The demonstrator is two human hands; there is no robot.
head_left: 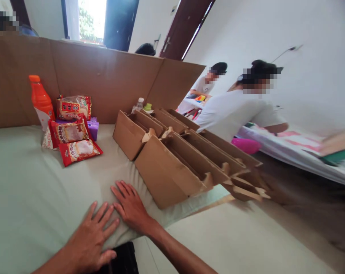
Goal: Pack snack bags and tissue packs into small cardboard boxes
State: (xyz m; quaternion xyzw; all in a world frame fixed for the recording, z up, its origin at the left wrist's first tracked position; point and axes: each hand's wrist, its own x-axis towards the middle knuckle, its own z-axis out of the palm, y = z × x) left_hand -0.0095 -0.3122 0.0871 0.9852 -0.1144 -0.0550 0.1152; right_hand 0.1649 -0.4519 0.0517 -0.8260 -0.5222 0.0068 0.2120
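We list the cardboard rack [166, 171] as our landmark. It stands on the pale cloth [26, 190], open side up, with its long slots running from the blank near face away to the right.

- Behind it, touching: a second cardboard rack [129, 131], lying the same way.
- Well left of it: three red snack packets [75, 142] and an orange bottle [41, 99], upright.
- Beyond it: a cardboard wall [109, 76] and a small clear bottle [138, 103].
- To its right, apart: a person in white [232, 112].
- Right hand [131, 207]: just left of the rack's near face, not touching it, flat on the cloth with fingers spread, holding nothing.
- Left hand [92, 238]: further left, also flat, spread and empty.

Nothing lies between the hands and the rack.
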